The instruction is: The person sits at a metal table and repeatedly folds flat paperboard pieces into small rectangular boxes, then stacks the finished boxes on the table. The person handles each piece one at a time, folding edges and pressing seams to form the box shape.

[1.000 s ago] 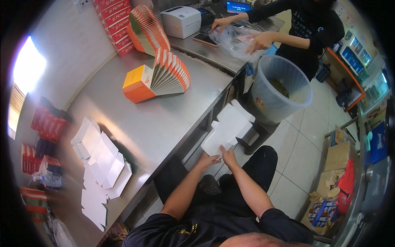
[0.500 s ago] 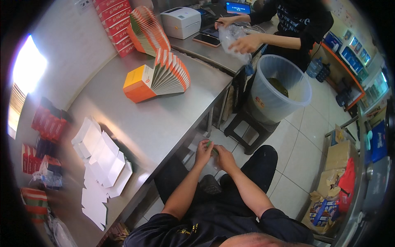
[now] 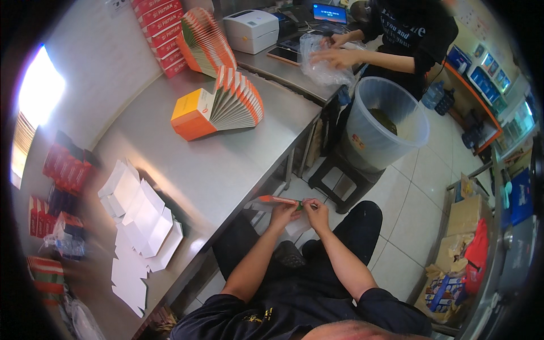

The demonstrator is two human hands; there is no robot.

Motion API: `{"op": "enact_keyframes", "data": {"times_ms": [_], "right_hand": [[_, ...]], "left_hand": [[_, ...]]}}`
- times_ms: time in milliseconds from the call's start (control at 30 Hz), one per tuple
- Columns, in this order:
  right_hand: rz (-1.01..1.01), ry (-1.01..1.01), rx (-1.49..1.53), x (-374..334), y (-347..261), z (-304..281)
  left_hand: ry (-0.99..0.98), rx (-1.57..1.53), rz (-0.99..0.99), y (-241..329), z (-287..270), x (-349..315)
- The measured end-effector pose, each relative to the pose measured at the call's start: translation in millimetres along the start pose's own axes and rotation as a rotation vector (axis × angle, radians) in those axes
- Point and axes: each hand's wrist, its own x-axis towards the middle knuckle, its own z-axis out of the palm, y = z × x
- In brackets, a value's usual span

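Observation:
Above my knees, beside the table edge, both hands work on a thin orange, green and white carton (image 3: 277,199). My left hand (image 3: 284,216) is closed round its lower side, while my right hand (image 3: 316,216) pinches its green end. A white flap (image 3: 298,227) hangs below, between the hands; the carton's full shape is partly hidden by my fingers. On the steel table (image 3: 226,164), an orange and yellow carton (image 3: 191,116) stands with a fanned row of similar orange, white and green cartons (image 3: 241,102) against it. Unfolded white card blanks (image 3: 146,226) lie stacked at the table's left.
A translucent bucket (image 3: 385,122) stands on a black stool (image 3: 345,181) ahead right. Behind it a co-worker's hands (image 3: 340,54) handle a clear plastic bag (image 3: 317,59). A white printer (image 3: 250,31) and stacked red boxes (image 3: 161,37) are at the back. Cardboard boxes (image 3: 464,218) sit right.
The carton has turned up into view, its orange end now pointing left, and my hands have shifted slightly right. The co-worker's hands and plastic bag have moved too.

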Motion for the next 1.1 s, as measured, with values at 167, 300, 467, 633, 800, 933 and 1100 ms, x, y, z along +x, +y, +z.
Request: {"op": "enact_keyframes", "data": {"times_ms": [167,300,467,633,800,933,1100], "right_hand": [[0.025,-0.038,0.079,-3,-5,7],[0.019,-0.058,0.009,-3,-11,5],[-0.036,-0.029,-0.306,-11,-35,2],[-0.006,-0.032,-0.389,-6,-27,-7],[0.081,-0.07,-0.339,-6,-25,-10],[-0.007,-0.085,-0.36,-12,-29,-5],[-0.015,-0.098,-0.528,-15,-28,-3]], "left_hand": [[-0.012,0.027,-0.019,-2,-3,-1],[-0.005,-0.004,-0.002,0,0,-4],[0.003,0.039,0.002,-1,-6,-4],[0.018,0.0,0.004,-4,-4,-3],[0.011,-0.029,0.042,-7,-3,-3],[0.031,0.117,0.057,-12,-10,4],[0.073,0.508,0.128,-9,-8,0]]}}
